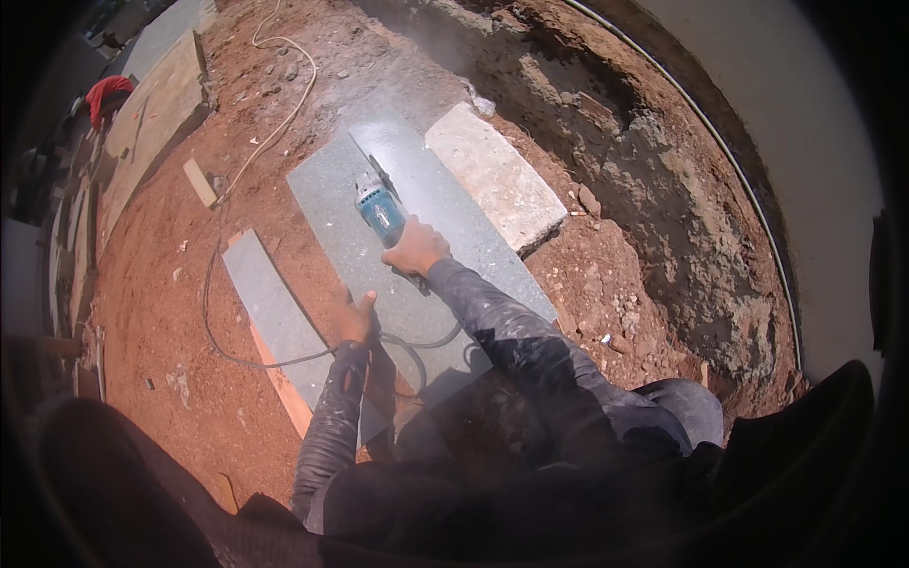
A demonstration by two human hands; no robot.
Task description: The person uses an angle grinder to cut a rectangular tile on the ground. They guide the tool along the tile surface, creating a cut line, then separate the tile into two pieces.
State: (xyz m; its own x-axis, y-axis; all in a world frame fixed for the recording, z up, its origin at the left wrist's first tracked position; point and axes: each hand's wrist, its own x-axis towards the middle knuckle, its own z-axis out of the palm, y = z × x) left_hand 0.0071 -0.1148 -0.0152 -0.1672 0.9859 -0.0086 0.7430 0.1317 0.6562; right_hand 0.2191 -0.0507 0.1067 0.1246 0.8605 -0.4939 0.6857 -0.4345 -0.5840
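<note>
My right hand (pixel 418 248) is wrapped round the rear body of a blue angle grinder (pixel 382 214). The grinder's dark disc stands on edge against a large grey stone slab (pixel 464 256), and pale dust hangs at the slab's far end. Beside the slab's left edge is my left hand (pixel 352 320), thumb raised apart from the other fingers, which are partly blurred. Under and beside that hand lies a narrow grey stone strip (pixel 275 303). A dark power cord (pixel 232 358) loops past my left wrist and over the slab.
A pale rough slab (pixel 492 175) lies to the right, beside a trench with a rough earth wall (pixel 644 189). A light cable (pixel 303 90) crosses the red soil. Wood scrap (pixel 200 183) and large boards (pixel 156 123) are at left, near a person in red (pixel 106 95).
</note>
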